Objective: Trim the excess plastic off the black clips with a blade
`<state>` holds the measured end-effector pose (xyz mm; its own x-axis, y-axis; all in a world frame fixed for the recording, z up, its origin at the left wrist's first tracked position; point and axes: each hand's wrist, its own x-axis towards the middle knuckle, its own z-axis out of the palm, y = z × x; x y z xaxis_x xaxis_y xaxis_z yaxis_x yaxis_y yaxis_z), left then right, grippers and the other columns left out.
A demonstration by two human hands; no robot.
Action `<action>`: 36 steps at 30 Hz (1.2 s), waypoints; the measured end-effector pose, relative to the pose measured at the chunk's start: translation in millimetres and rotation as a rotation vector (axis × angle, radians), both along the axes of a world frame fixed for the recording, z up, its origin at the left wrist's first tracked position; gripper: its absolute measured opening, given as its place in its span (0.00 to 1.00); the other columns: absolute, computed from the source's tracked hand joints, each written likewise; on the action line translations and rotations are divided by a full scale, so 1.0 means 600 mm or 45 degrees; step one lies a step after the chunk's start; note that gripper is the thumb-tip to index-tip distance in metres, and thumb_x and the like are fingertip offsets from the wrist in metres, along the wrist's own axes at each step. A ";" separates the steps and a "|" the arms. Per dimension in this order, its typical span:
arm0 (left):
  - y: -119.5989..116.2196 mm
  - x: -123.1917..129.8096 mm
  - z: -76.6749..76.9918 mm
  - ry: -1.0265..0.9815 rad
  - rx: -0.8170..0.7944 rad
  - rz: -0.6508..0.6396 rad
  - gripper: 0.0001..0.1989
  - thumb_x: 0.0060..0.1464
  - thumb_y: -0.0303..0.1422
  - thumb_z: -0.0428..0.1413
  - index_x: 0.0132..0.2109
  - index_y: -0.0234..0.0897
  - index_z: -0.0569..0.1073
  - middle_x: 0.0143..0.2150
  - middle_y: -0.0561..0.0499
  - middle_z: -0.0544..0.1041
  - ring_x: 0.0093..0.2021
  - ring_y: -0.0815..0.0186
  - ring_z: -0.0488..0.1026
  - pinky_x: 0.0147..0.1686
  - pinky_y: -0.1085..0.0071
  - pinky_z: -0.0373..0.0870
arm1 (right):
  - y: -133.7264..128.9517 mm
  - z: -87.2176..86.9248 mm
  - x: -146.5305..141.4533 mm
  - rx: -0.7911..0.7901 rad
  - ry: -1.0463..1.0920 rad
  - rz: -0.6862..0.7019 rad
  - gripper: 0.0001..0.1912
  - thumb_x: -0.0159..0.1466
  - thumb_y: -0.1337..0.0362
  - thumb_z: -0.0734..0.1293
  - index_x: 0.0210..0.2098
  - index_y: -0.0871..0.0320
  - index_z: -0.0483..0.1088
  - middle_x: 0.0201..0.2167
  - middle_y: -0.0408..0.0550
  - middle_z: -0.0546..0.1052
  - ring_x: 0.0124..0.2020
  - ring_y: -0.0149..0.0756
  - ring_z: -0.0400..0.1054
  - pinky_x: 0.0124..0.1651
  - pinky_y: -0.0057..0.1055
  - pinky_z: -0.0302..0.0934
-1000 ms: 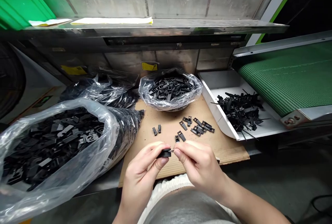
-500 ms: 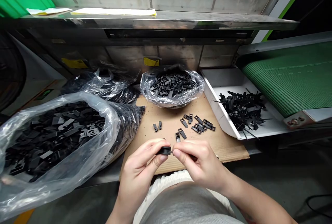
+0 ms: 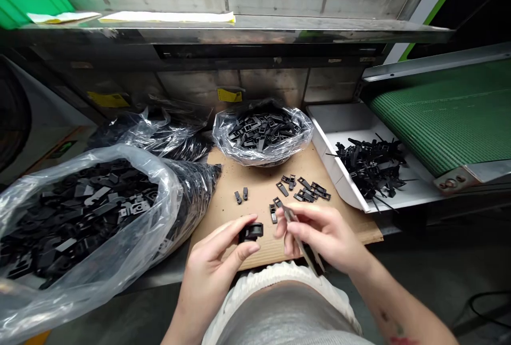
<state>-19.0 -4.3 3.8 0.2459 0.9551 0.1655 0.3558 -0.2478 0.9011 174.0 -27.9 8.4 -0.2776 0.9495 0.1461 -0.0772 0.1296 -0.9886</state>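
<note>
My left hand [image 3: 223, 254] pinches a small black plastic part [image 3: 252, 231] between thumb and fingers, above the front of the cardboard sheet [image 3: 235, 174]. Just to the right, my right hand [image 3: 319, 230] is closed around a slim metal tool that looks like tweezers [image 3: 306, 253], its two legs pointing down toward my body. A gap separates the two hands. Beyond them on the cardboard lie several black buckle-like pieces [image 3: 306, 195] with rectangular openings. Two smaller black pieces [image 3: 241, 195] lie to the left of these.
A big clear bag [image 3: 167, 201] of black parts stands at left, with another bag [image 3: 159, 134] behind. A plastic-lined bowl [image 3: 261, 159] of black pieces sits at the back. At right are a white tray [image 3: 339, 185] holding black pieces and a green conveyor belt [image 3: 447, 105].
My right hand has drawn away from the part in my left hand and turned, bringing the tweezers into view. The left hand still holds its black part. The view has shifted slightly.
</note>
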 end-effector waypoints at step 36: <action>-0.011 0.017 -0.002 -0.142 -0.105 -0.075 0.12 0.45 0.30 0.60 0.40 0.49 0.76 0.35 0.56 0.79 0.35 0.67 0.75 0.38 0.76 0.70 | -0.016 -0.021 -0.015 0.210 -0.469 -0.448 0.12 0.65 0.65 0.58 0.46 0.58 0.66 0.27 0.45 0.73 0.25 0.30 0.64 0.29 0.27 0.61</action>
